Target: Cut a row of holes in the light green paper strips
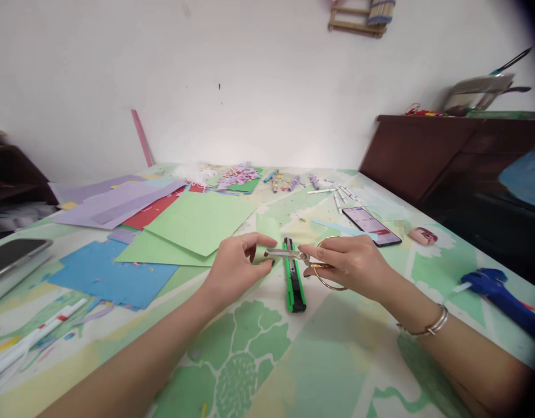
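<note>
My right hand (352,261) is closed around the gold handles of a small pair of scissors (289,253). Their silver blades point left, toward my left hand (237,264). Between its thumb and fingers, my left hand pinches a light green paper strip (267,226), and the blade tips meet the strip there. Whether the blades are closed on the paper cannot be made out. Just below the scissors lies a long green and black tool (295,284), perhaps a utility knife. Light green paper sheets (202,217) are spread beyond my left hand.
Blue paper (115,278), purple sheets (115,203) and paper scraps (239,177) cover the left and back. A phone (372,225), several white pens (337,200) and a blue glue gun (502,296) lie on the right. Another phone-like device (15,258) is at far left.
</note>
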Demonstrator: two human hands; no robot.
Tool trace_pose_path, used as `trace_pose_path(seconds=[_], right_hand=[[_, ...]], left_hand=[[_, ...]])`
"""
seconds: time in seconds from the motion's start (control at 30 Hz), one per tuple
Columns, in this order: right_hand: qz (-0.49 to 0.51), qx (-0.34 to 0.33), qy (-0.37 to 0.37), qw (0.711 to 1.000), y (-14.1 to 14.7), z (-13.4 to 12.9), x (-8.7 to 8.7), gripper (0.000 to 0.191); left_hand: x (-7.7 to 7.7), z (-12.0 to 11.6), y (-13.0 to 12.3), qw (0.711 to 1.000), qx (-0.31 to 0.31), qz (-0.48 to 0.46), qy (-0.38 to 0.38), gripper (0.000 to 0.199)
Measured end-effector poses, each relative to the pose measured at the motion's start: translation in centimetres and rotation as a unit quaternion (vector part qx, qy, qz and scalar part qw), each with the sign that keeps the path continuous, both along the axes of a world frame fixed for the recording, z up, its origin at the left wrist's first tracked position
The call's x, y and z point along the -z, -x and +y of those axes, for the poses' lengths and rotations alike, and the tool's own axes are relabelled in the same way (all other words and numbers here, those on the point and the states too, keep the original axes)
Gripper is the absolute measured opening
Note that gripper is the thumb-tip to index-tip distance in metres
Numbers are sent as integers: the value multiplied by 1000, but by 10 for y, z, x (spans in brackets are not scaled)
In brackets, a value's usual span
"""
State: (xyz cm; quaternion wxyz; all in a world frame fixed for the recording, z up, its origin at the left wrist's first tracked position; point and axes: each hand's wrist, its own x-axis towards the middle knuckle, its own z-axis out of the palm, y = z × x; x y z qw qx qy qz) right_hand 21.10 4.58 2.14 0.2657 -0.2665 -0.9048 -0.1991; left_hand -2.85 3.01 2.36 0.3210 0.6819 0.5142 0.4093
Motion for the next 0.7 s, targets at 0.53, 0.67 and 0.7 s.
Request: trace_pose_path(seconds=[0.53, 0.67, 0.7], right_hand=[[-11, 4, -65, 998, 0, 1, -1, 23], [17, 0, -24, 1000, 0, 2, 2, 27], [26, -3, -9, 1000, 0, 2, 3, 28]], left_hand=[[3, 1, 1, 999, 19, -37, 24, 29], [2, 1, 1, 995, 32, -85, 48, 30], [1, 1, 1, 993, 36, -95, 54, 30]])
